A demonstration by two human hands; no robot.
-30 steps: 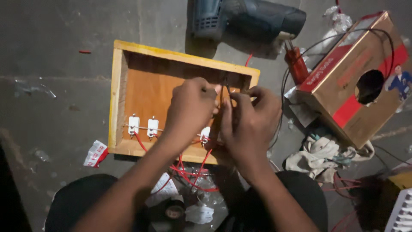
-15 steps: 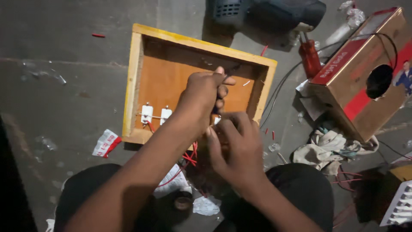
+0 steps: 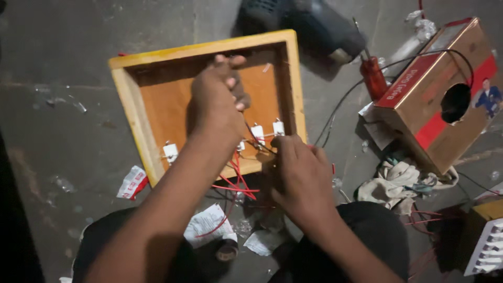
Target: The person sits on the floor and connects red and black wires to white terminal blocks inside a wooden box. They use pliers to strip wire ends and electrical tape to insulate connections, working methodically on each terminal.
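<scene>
Since the earlier frame, the left hand has moved deeper into the wooden box on the floor, fingers curled; its contents cannot be determined. Head view: the right hand is clamped at the box's near edge beside white terminals and red wires.

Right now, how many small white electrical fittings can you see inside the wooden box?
3 clearly. One fitting sits near the box's lower left wall; two more, one beside the other, lie above the right hand. A possible fourth hides behind the left hand's wrist.
</scene>
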